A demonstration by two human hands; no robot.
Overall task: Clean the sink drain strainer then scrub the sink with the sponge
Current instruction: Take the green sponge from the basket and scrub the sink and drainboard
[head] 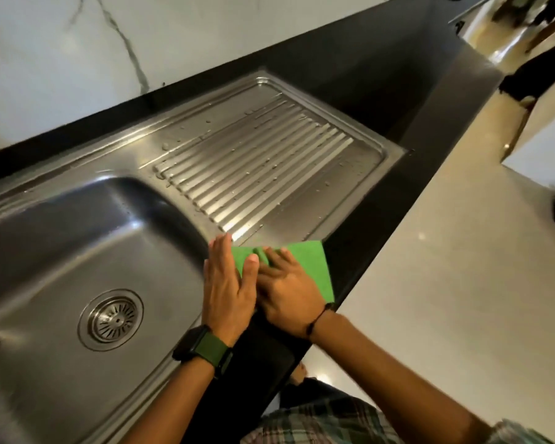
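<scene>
Both hands' fingers atop green sponge

Basin at frame left, strainer in its floor. Drainboard at centre. Cloth at drainboard's lower edge, both hands on it.

sink basin: open, only the drain strainer flush in its floor | drainboard: bare ribs with water drops, free to pass | near rim, right of basin: both hands, left hand and right hand, lie on the green cloth | far: wall closes the counter
</scene>
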